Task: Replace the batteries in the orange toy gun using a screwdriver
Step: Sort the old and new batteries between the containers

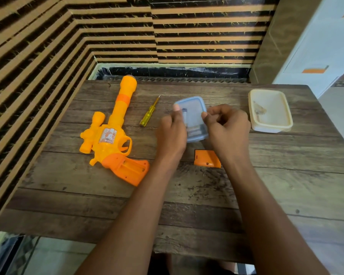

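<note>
On the tabletop our orange toy gun lies well left of the blue box, battery bay open. Cream tub sits right of the box. Left grip and right grip both clamp it. Screwdriver just left, battery cover nearside.

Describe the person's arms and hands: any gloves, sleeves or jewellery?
Both are bare. The left hand and right hand wear no gloves, and no ring, watch or bracelet shows. The left forearm and right forearm are uncovered as far as the frame's lower edge; no sleeve is in view.
</note>
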Demonstrator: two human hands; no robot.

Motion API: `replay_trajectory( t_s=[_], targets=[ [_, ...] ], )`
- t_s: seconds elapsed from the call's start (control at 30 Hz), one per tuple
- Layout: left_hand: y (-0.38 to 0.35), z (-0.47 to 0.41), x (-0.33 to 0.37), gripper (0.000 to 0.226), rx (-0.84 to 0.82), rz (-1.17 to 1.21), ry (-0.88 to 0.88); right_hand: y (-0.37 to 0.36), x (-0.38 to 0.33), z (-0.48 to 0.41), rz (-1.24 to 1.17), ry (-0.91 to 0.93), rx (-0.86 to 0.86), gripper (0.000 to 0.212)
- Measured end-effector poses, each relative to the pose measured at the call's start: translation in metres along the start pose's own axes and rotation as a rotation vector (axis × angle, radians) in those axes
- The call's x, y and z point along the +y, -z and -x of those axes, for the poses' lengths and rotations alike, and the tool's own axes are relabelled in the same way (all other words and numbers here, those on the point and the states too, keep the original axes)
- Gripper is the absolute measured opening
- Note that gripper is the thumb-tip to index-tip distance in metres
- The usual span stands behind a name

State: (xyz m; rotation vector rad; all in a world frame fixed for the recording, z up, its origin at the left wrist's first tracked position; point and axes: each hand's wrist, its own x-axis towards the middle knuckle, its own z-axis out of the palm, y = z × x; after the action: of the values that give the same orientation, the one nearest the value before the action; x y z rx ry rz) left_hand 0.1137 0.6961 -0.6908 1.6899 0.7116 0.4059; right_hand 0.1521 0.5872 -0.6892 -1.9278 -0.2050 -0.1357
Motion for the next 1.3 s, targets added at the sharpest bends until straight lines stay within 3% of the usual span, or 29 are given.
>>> replay_trajectory(
  t_s=[0.07, 0.17, 0.43, 0.63, 0.83, 0.93, 1.03, 1.07, 1.13, 1.3],
  targets=[
    [0.001, 0.000, 0.002, 0.046, 0.065, 0.107, 0.013, -0.001, -0.003, 0.005, -0.034, 0.034, -0.057, 0.007],
    [0.002, 0.001, 0.000, 0.046, 0.129, 0.057, -0.137, -0.003, -0.004, 0.010, -0.027, 0.131, -0.048, 0.005],
    [-0.007, 0.022, 0.011, 0.043, 0.113, 0.041, -0.290, -0.007, -0.007, 0.016, 0.017, 0.173, 0.085, 0.044],
    [-0.010, 0.024, 0.011, 0.049, 0.034, -0.043, -0.372, -0.005, -0.011, 0.014, 0.036, 0.186, 0.177, 0.048],
    [-0.012, 0.023, 0.008, 0.053, 0.070, -0.077, -0.312, -0.005, -0.010, 0.011, 0.054, 0.184, 0.115, 0.051],
    [-0.010, 0.016, 0.000, 0.050, 0.095, -0.074, -0.245, -0.002, -0.006, 0.010, 0.020, 0.093, -0.045, 0.050],
    [-0.006, 0.005, -0.005, 0.034, 0.123, -0.024, -0.213, 0.007, -0.004, 0.008, -0.116, -0.035, -0.241, 0.028],
    [-0.005, 0.003, -0.006, 0.026, 0.125, -0.021, -0.205, 0.009, -0.003, 0.007, -0.170, -0.085, -0.271, 0.030],
    [-0.005, 0.002, -0.006, 0.014, 0.125, 0.009, -0.190, 0.011, -0.001, 0.004, -0.200, -0.145, -0.245, 0.036],
    [-0.011, 0.001, -0.010, 0.020, -0.010, 0.205, -0.042, 0.008, 0.011, -0.003, -0.147, -0.240, 0.063, 0.027]
  ],
)
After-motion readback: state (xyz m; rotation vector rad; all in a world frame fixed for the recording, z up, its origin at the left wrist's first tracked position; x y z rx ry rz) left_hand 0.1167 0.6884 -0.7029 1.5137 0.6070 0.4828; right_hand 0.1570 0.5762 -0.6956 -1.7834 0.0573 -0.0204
